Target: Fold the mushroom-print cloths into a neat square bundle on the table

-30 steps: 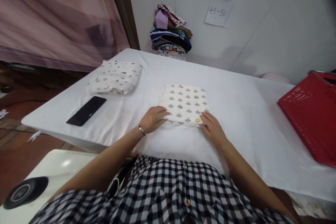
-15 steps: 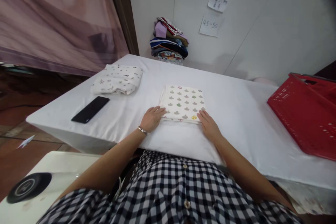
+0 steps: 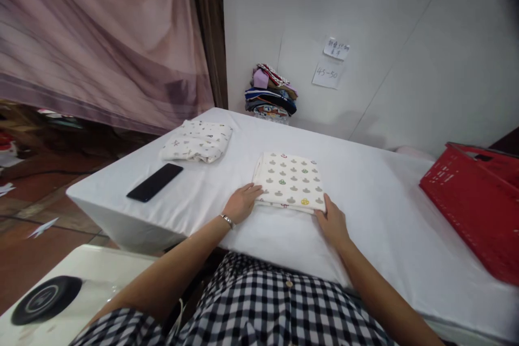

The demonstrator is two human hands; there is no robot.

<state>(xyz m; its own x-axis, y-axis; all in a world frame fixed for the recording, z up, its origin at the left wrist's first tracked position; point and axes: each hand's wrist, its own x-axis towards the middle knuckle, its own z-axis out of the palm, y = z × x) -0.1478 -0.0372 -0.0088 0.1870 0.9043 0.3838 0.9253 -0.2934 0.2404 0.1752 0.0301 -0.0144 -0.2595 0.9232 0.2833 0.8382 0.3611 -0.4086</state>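
A folded white cloth (image 3: 290, 178) printed with grey, green, yellow and red mushroom-like shapes lies on the white-covered table in front of me. My left hand (image 3: 242, 203) rests at its near left corner, fingers stretched out over the edge. At the near right corner, my right hand (image 3: 333, 221) pinches the fabric between fingers and thumb. The cloth looks flat, with its layers showing along the near edge.
Left of the cloth lie another folded printed cloth (image 3: 198, 140) and a black phone (image 3: 155, 182). A red plastic basket (image 3: 474, 200) stands at the right. Stacked clothes (image 3: 271, 92) rise beyond the table's far edge. A cream stool (image 3: 105, 259) is at lower left.
The camera view has tilted up and shifted left, so everything sits lower and further right. My right hand has gone from lying flat on the corner to pinching it.
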